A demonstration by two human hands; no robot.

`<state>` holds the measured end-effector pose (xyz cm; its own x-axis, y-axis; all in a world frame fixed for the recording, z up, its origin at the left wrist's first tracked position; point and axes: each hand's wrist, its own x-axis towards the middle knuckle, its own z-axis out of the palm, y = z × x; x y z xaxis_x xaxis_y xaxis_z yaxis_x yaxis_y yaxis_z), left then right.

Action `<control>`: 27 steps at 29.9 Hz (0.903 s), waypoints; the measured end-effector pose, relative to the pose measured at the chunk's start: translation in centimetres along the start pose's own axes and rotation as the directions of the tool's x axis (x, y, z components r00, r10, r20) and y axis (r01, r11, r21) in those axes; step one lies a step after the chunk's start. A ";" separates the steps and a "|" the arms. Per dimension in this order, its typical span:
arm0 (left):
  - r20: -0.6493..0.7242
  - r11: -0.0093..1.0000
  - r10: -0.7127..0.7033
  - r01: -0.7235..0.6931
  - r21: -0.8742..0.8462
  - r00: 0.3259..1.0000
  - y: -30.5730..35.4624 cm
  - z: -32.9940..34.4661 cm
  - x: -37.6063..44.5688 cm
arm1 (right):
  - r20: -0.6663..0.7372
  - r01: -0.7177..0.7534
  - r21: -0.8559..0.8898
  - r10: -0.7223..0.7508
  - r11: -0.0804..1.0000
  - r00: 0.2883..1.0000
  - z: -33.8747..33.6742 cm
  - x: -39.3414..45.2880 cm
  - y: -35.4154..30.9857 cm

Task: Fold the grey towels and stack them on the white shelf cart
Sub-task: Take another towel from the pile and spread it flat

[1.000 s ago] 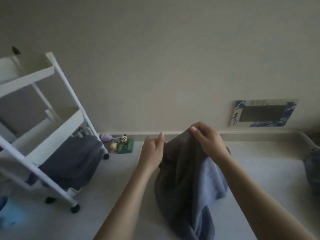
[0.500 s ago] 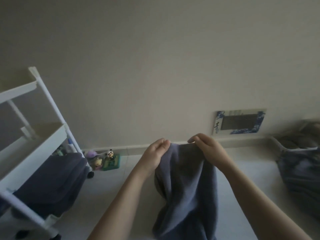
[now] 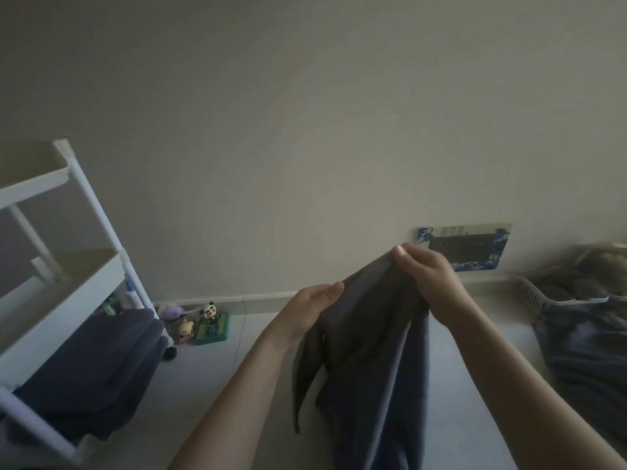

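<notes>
A pale tiled floor [image 3: 217, 395] is seen below a plain wall. A white shelf cart [image 3: 73, 293] is stood on it at the left, with dark grey towels [image 3: 91, 368] laid on its lowest shelf. Small toy figures [image 3: 200, 325] are set on the floor against the skirting, just beside the cart. At the right, a white basket [image 3: 556, 295] and a grey heap of cloth [image 3: 590, 361] are placed on the floor.

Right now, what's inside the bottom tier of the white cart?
Dark grey towels fill the bottom tier of the white shelf cart. Small bottles stand behind them. Anything under the towels is covered.
</notes>
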<state>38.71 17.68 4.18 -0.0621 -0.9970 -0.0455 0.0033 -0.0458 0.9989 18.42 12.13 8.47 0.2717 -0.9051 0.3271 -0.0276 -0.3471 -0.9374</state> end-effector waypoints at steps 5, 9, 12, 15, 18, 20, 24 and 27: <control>-0.156 0.998 0.058 -0.059 -0.001 0.986 0.5 -2.5 0.1 | -0.160 -0.006 -0.131 -0.015 0.991 0.987 -2.4 2.3 -0.8; -0.274 0.974 0.187 -0.140 0.180 0.943 3.8 -4.6 -0.6 | -0.196 0.003 -0.128 -0.029 0.992 0.980 -3.4 3.0 -1.7; -0.267 0.950 0.245 -0.175 0.260 0.932 6.9 -5.9 -2.2 | -0.114 0.004 -0.076 -0.013 0.997 0.993 -3.6 2.7 -2.8; -0.212 0.927 0.260 -0.181 0.329 0.942 8.8 -6.9 -4.6 | 0.004 -0.040 -0.006 0.040 0.999 0.999 -3.7 1.6 -4.0; -0.201 0.917 0.245 -0.159 0.365 0.948 9.5 -6.9 -7.0 | 0.110 -0.130 0.073 0.122 0.989 0.986 -3.7 0.3 -4.7; -0.194 0.910 0.224 -0.135 0.392 0.955 9.7 -6.8 -8.5 | 0.188 -0.197 0.134 0.170 0.971 0.967 -3.8 -0.5 -4.8; -0.192 0.914 0.144 -0.056 0.402 0.971 9.1 -7.7 -9.8 | 0.276 -0.287 0.214 0.224 0.934 0.935 -2.7 -0.4 -4.1; -0.226 0.911 0.028 0.068 0.406 0.974 7.2 -9.0 -8.8 | 0.299 -0.342 0.167 0.283 0.925 0.911 -1.3 0.3 -2.4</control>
<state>48.23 25.60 11.72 0.1651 -0.9861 -0.0179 -0.4061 -0.0845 0.9099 17.36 12.35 10.99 0.5273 -0.8497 -0.0030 0.0418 0.0294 -0.9987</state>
